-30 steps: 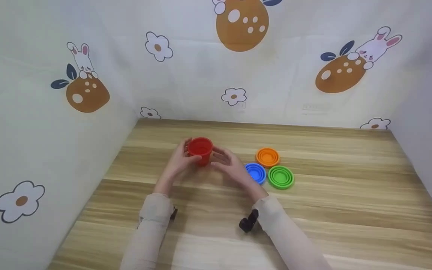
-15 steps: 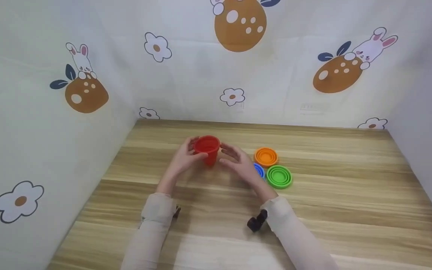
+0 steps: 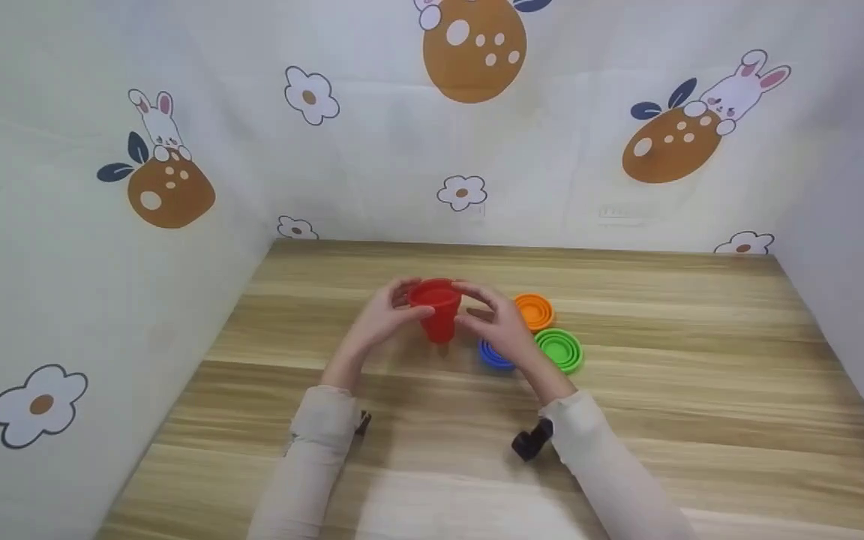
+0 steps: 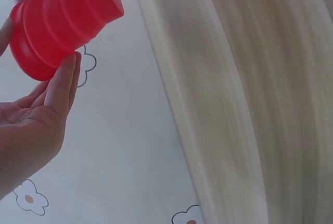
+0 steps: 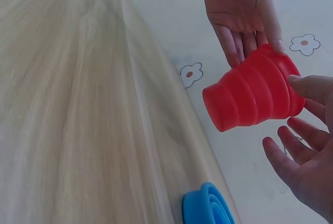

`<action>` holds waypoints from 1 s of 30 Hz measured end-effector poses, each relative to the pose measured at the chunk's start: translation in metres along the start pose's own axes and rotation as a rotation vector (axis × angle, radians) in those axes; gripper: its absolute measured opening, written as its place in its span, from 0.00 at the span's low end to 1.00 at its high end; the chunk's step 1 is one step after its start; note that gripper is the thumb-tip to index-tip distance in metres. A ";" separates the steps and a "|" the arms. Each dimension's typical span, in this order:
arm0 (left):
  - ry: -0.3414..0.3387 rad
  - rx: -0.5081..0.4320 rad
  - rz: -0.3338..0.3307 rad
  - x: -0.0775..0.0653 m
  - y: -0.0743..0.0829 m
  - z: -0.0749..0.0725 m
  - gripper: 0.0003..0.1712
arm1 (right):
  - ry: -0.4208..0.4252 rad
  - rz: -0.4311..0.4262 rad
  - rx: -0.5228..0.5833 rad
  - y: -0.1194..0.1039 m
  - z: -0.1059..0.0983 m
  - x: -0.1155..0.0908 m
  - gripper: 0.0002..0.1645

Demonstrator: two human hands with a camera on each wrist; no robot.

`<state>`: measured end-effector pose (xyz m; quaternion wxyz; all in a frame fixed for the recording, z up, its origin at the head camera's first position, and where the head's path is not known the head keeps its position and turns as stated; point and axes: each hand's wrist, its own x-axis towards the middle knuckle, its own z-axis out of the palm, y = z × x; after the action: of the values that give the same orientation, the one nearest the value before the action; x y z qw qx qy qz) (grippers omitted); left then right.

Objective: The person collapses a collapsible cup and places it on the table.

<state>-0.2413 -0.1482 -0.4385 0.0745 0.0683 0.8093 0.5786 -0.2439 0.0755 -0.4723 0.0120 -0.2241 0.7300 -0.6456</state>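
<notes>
A red collapsible cup (image 3: 441, 324), stretched to full height with ringed walls, is held upright with its mouth up, apparently just above the wooden table (image 3: 432, 465). My left hand (image 3: 379, 322) grips it near the rim, thumb on the near side and fingers round the far side. From the right, my right hand (image 3: 505, 330) reaches to the rim with fingers spread. In the right wrist view its thumb overlaps the rim of the cup (image 5: 255, 91), while several fingers of that hand (image 5: 312, 167) stand apart from the wall.
Three flattened collapsible cups lie right of the hands: orange (image 3: 534, 312), green (image 3: 559, 350) and blue (image 3: 493, 355). My right hand partly covers the blue one. Patterned white cloth (image 3: 372, 150) hangs behind and beside the table.
Both hands and the red cup have moved to the right, and slightly nearer in the last half second. My right fingers have come closer to the rim. The flattened cups stay put.
</notes>
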 end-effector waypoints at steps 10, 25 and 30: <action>-0.056 0.019 -0.017 0.001 0.007 0.014 0.38 | 0.000 0.001 -0.054 -0.007 -0.014 -0.006 0.21; -0.186 -0.088 -0.014 0.001 0.009 0.032 0.29 | -0.034 0.005 -0.077 -0.014 -0.036 -0.019 0.20; -0.219 0.019 0.090 -0.004 0.012 0.037 0.25 | -0.066 -0.020 -0.093 -0.015 -0.045 -0.024 0.19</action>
<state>-0.2300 -0.1105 -0.4384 0.1360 0.1681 0.7978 0.5628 -0.2316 0.1247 -0.4575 0.0192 -0.2528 0.7561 -0.6033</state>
